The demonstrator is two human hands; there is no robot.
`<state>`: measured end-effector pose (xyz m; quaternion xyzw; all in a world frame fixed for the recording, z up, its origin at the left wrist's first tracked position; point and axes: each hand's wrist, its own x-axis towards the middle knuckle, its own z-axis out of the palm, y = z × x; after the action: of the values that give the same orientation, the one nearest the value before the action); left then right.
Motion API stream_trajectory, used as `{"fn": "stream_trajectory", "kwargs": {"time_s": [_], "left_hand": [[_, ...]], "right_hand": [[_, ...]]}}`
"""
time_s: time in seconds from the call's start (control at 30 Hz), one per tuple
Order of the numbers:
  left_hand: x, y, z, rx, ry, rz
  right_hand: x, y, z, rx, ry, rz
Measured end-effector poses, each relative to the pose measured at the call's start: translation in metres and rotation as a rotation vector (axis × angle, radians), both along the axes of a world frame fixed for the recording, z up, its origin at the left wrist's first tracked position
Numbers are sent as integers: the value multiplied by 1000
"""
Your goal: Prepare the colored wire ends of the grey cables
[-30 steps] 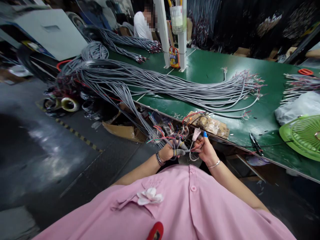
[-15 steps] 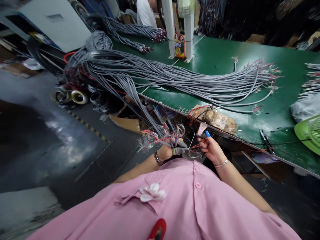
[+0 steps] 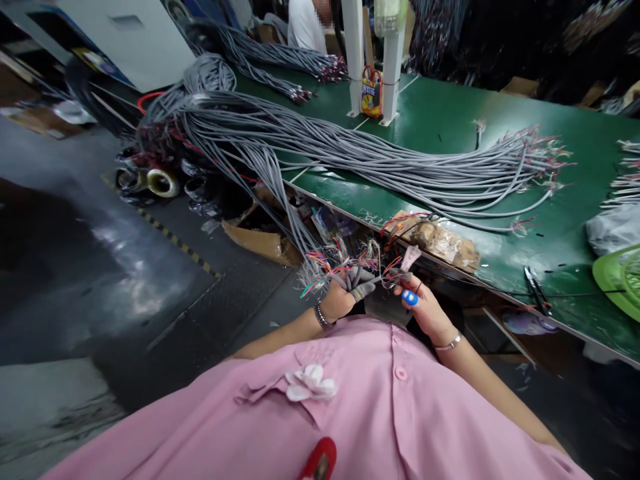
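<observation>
The head view shows the left hand (image 3: 336, 301) and the right hand (image 3: 426, 312) closer together than a moment ago, just off the near edge of the green counter (image 3: 450, 110). The right hand has come in toward the left and turned, so the blue wrap (image 3: 410, 297) on one of its fingers faces the camera more fully. The coloured wires (image 3: 392, 273) that fanned out in the gap are now gathered at the right fingertips, which leaves little of them free between the hands.

The left fingers, in grey coverings, are closed around several short lengths of grey cable (image 3: 356, 275); their frayed, many-coloured ends (image 3: 327, 263) spread out to the left and above. The right fingers are nearly shut, pinching the coloured wires at the end of one cable; how tightly, I cannot tell. A pale pink piece (image 3: 411, 257) sticks up at the right fingertips.

On the counter, a long cable bundle (image 3: 350, 148) runs from the far left to the right, its stripped ends at the right. A taped cardboard block (image 3: 440, 241) sits at the near edge, with a dark-handled tool (image 3: 537, 291) farther right, near a green fan (image 3: 617, 280).

A yellow and red packet (image 3: 371, 95) hangs at the white posts (image 3: 392, 63) on the far side; it bears printed lettering, too small to read with certainty. No brand can be made out on the pale cabinet (image 3: 130, 47) at far left.
</observation>
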<state>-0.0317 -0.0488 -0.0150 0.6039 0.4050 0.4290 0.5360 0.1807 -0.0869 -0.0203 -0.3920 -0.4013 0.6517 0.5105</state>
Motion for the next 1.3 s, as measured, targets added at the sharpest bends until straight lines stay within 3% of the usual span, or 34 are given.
{"fn": "stream_trajectory", "kwargs": {"time_s": [0.13, 0.27, 0.4, 0.47, 0.63, 0.77, 0.93, 1.03, 1.13, 1.23, 1.3], "left_hand": [[-1, -7, 2, -10, -2, -61], [-4, -11, 4, 14, 3, -3], [-10, -12, 4, -6, -30, 120], [-13, -12, 2, -37, -78, 177], [-17, -9, -6, -112, -199, 260], [-23, -3, -6, -108, -275, 349], [-29, -6, -3, -108, -242, 367], [-28, -14, -1, -80, -162, 323], [-26, -21, 5, -14, -117, 263], [-27, -24, 11, 53, -89, 218], [-28, -23, 13, 67, -78, 216]], "right_hand": [[-18, 0, 5, 58, -147, -11], [-35, 2, 12, 74, -243, -110], [-45, 2, 13, 50, -300, 48], [-47, 1, 12, 159, -421, 138], [-45, -4, 13, 531, -942, 201], [-41, -14, 23, 656, -1077, 296], [-37, -24, 57, 833, -926, 114], [-40, -19, 73, 934, -986, -52], [-48, -5, 73, 959, -1176, -154], [-55, 7, 62, 952, -1340, -231], [-57, 10, 53, 1018, -1358, -211]]}}
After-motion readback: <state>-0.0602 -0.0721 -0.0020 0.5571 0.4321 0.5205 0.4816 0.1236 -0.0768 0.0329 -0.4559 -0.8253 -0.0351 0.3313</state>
